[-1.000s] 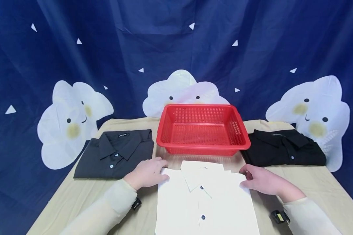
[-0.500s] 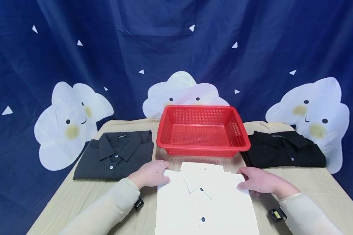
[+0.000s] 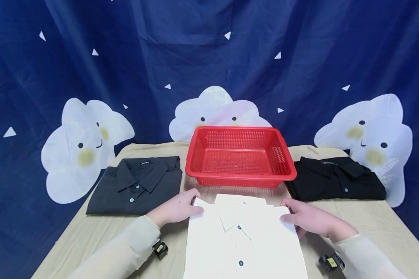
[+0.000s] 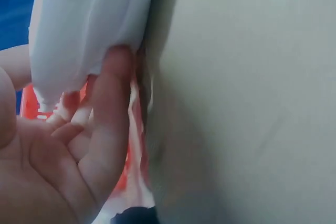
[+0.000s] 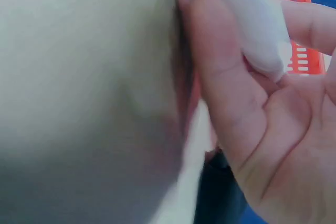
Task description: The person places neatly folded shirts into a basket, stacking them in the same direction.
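Clock centred on the visible part of the folded white shirt [image 3: 246, 242], head view. The shirt is lying front up on the beige-covered bench [image 3: 77, 240], collar pointing to twelve, lower part running out of frame at six. Left hand [image 3: 176, 207]: pinching the shirt's corner at ten o'clock, thumb showing on top. Right hand [image 3: 312, 219]: pinching the corner at two o'clock in the same way. Both wrist views are showing white fabric sitting between thumb and fingers. Cannot tell whether the corners are clearing the bench.

Surroundings: a red basket [image 3: 241, 177] is standing at twelve, just beyond the collar. A dark grey shirt [image 3: 139, 184] is lying folded at ten, near the left hand. A black shirt [image 3: 336, 180] is lying folded at two, just beside the basket. A blue curtain [image 3: 146, 58] with cloud prints is hanging behind.
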The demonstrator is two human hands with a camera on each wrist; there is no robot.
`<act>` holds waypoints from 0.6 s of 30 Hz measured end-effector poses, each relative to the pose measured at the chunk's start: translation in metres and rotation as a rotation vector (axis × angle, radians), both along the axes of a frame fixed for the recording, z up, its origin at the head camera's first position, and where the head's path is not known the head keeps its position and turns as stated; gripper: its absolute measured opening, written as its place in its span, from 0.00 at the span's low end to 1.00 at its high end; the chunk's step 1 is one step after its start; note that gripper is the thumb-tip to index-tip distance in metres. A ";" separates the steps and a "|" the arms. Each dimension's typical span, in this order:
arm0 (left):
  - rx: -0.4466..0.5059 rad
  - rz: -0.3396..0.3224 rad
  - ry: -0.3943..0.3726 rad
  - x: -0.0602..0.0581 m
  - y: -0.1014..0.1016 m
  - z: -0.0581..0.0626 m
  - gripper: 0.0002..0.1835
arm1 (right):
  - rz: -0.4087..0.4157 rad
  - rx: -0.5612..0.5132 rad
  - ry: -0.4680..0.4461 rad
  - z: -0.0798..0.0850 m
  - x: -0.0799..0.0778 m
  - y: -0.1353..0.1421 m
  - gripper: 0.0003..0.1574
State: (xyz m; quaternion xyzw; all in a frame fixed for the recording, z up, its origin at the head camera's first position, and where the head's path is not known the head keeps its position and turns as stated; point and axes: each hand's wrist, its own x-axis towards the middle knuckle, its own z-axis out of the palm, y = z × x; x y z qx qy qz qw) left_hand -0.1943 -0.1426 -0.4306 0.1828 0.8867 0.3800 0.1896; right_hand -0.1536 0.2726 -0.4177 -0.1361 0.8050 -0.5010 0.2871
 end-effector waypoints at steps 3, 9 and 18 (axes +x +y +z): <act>0.126 0.047 -0.104 0.004 -0.001 -0.001 0.17 | -0.045 -0.119 -0.095 -0.005 0.004 0.002 0.27; 0.372 0.076 -0.329 0.010 -0.001 -0.007 0.18 | -0.080 -0.293 -0.246 -0.017 0.011 0.011 0.31; 0.478 0.025 -0.441 0.015 -0.003 -0.010 0.19 | 0.027 -0.343 -0.332 -0.022 0.016 0.018 0.19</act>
